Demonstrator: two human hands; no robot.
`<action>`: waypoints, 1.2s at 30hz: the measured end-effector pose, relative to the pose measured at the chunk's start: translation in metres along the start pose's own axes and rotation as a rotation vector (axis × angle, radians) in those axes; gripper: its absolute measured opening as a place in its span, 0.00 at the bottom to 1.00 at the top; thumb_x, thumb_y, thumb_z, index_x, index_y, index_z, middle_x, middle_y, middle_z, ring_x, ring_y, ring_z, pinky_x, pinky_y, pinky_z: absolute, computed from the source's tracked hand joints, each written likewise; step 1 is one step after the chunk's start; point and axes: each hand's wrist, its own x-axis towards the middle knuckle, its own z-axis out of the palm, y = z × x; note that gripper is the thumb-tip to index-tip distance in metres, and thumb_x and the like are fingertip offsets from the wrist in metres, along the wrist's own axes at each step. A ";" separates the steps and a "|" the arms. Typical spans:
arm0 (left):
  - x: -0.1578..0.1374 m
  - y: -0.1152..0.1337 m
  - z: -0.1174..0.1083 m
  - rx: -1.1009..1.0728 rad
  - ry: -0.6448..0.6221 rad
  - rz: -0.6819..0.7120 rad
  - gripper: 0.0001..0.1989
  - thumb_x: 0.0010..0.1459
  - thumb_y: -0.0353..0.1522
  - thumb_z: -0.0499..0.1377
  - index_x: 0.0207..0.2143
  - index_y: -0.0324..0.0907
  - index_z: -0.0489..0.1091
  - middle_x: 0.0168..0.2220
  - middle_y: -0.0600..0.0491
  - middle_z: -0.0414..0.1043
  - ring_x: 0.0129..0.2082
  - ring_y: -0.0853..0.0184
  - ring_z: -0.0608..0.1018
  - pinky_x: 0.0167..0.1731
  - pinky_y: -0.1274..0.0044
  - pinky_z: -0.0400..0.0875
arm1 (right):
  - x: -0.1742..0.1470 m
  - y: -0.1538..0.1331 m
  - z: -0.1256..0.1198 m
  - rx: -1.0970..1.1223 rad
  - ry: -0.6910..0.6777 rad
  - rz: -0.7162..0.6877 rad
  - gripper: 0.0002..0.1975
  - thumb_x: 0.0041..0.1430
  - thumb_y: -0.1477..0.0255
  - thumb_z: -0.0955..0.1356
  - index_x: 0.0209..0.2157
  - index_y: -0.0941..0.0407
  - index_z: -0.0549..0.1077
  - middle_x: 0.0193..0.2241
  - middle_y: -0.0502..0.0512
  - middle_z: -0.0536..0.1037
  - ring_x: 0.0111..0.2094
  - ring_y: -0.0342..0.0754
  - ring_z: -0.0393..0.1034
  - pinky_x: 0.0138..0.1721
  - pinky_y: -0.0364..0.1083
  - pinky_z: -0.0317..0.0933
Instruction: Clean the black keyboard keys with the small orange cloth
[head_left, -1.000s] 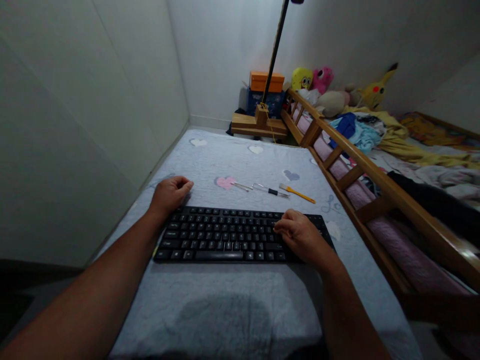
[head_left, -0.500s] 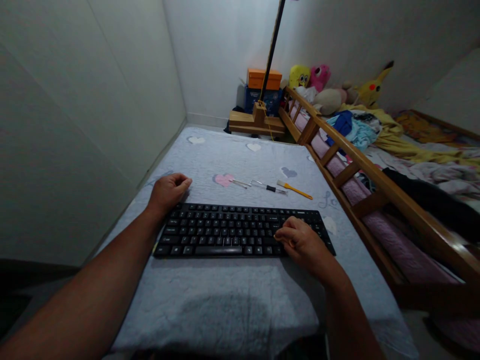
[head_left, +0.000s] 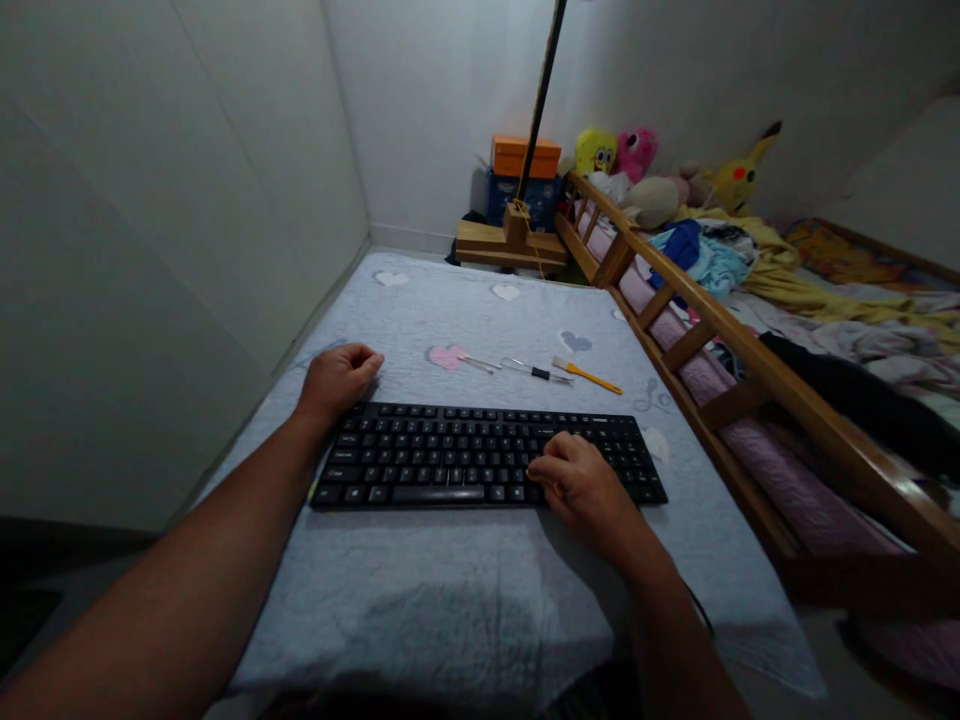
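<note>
The black keyboard (head_left: 435,457) lies lengthwise along the tabletop (head_left: 420,590), well in from its near edge; the loosely curled left hand (head_left: 337,385), at the keyboard's far-left corner, could best steady it. The right hand's (head_left: 577,485) grip is bunched over the keys, pinching what I cannot tell; a light touch should suit

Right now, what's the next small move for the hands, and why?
I'd probably raise the right hand slightly: it's curled over the right part of the keyboard, hiding some of it, and I can't tell whether it pinches anything. The left hand is by the far left corner, so most of the keyboard already shows.
</note>
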 end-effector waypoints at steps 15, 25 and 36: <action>0.000 0.000 0.000 0.002 -0.001 -0.016 0.15 0.50 0.45 0.56 0.27 0.43 0.73 0.25 0.52 0.75 0.27 0.63 0.74 0.30 0.73 0.66 | -0.021 0.017 -0.008 -0.045 0.021 0.058 0.13 0.56 0.85 0.66 0.34 0.54 0.76 0.33 0.54 0.71 0.35 0.47 0.65 0.37 0.47 0.59; -0.001 0.001 0.000 -0.003 0.003 0.005 0.15 0.50 0.45 0.56 0.26 0.43 0.72 0.24 0.52 0.73 0.26 0.64 0.73 0.30 0.73 0.65 | -0.030 0.004 -0.012 -0.042 0.024 0.063 0.12 0.56 0.85 0.66 0.33 0.54 0.77 0.33 0.54 0.71 0.34 0.47 0.65 0.35 0.46 0.60; 0.000 0.001 0.001 -0.010 0.001 -0.001 0.15 0.50 0.44 0.56 0.26 0.42 0.73 0.26 0.51 0.76 0.27 0.63 0.74 0.32 0.73 0.66 | -0.019 -0.013 -0.004 0.020 -0.004 0.068 0.09 0.59 0.83 0.67 0.35 0.55 0.76 0.33 0.54 0.71 0.34 0.48 0.64 0.35 0.46 0.59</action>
